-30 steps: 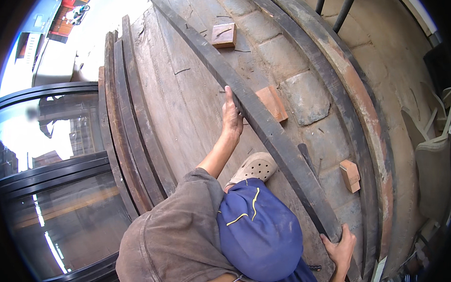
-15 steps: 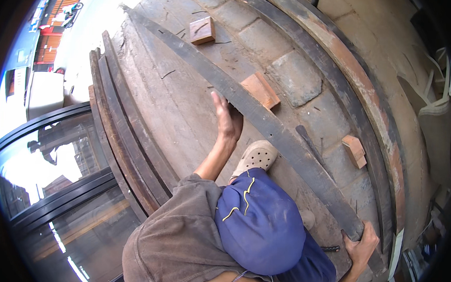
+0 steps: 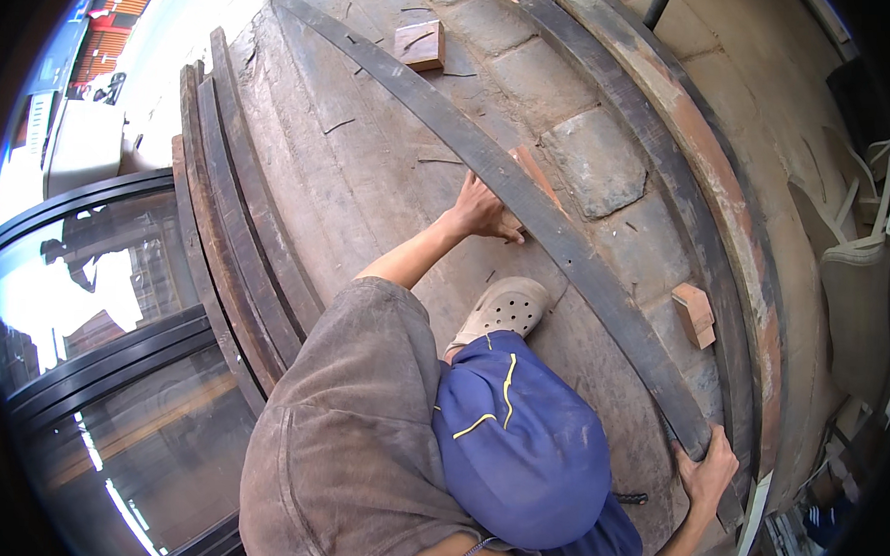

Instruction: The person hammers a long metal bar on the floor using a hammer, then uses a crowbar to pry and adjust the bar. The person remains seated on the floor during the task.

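Person's R hand [image 3: 710, 469] grasps the near R end of a long dark beam [image 3: 564, 248], fingers wrapped round it; beam runs diag. from far L to near R. L hand [image 3: 482, 209] is at beam's L edge, approx. mid-length, next to a reddish block [image 3: 535, 176] partly hidden by beam; fingertips obscured, can't tell if grasping. Tan clog [image 3: 508, 308] nearer, L of beam.

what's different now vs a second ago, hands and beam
The left hand has let go of the beam and moved right and down, to the middle wooden block; its grip there is unclear. The beam appears shifted right, hiding more of that block. Unchanged: the right hand holds the beam's near end; the far block and near block lie untouched.
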A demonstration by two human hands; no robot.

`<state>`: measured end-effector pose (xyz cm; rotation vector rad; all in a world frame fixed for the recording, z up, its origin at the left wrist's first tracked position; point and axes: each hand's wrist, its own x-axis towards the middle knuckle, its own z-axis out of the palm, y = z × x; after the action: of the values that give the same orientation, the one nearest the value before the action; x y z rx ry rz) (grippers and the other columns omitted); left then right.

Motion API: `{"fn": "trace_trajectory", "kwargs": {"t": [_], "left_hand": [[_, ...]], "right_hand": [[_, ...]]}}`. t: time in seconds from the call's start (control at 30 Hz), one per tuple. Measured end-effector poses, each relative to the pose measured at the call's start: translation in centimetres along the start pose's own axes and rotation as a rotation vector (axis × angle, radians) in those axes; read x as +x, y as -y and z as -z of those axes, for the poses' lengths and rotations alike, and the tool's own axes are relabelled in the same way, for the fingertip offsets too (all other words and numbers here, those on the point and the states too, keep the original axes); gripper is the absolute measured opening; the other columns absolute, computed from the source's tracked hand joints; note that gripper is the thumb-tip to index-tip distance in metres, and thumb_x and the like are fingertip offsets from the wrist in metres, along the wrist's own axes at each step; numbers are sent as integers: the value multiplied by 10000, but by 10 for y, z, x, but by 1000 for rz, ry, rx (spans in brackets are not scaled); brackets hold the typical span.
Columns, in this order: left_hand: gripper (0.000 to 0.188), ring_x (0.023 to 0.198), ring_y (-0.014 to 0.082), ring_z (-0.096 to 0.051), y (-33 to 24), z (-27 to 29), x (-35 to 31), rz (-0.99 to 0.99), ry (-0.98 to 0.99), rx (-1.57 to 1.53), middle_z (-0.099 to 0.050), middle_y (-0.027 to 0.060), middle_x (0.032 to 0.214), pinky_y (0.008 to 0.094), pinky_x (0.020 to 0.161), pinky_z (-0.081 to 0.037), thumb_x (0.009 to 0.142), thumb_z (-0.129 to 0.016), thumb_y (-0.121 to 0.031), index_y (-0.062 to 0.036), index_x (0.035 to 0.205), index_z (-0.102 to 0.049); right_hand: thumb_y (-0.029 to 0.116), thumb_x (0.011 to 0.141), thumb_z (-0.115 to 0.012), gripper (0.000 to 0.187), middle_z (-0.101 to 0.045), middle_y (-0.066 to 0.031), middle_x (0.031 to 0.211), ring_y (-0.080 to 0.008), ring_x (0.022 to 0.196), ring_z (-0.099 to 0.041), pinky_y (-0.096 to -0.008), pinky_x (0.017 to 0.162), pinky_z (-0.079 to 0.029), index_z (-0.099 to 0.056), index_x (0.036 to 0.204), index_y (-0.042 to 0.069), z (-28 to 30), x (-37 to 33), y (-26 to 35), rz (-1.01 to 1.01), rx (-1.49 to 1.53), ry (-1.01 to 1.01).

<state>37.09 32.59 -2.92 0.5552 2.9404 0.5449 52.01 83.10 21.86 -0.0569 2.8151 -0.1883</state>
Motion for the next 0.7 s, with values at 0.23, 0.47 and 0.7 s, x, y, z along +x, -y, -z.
{"fn": "trace_trajectory", "kwargs": {"t": [0.23, 0.47, 0.7], "left_hand": [[1366, 1458, 501, -101, -9, -10, -49, 438, 135, 159, -175, 394, 1516, 632, 1159, -130, 560, -785, -733, 189, 1415, -252], [1480, 1477, 471, -72, -17, -19, -99, 665, -44, -108, -11, 354, 1572, 604, 1179, -127, 554, -830, -677, 133, 1495, -26], [1313, 1460, 426, -188, -7, -36, -104, 549, -153, -267, -156, 346, 1551, 429, 1210, -189, 643, -889, -449, 131, 1493, -75]], "right_hand": [[225, 576, -882, 536, -663, -220, 842, -400, 805, -655, -446, 696, -503, -603, 966, -14, -26, 2, 4, -16, 34, 45], [229, 574, -887, 603, -667, -203, 904, -398, 872, -654, -453, 736, -514, -598, 1049, -4, -118, -28, -4, -6, 78, 109], [211, 588, -868, 657, -664, -157, 1016, -337, 968, -625, -408, 828, -479, -603, 1155, 13, -142, -35, -6, -33, 82, 41]]}}
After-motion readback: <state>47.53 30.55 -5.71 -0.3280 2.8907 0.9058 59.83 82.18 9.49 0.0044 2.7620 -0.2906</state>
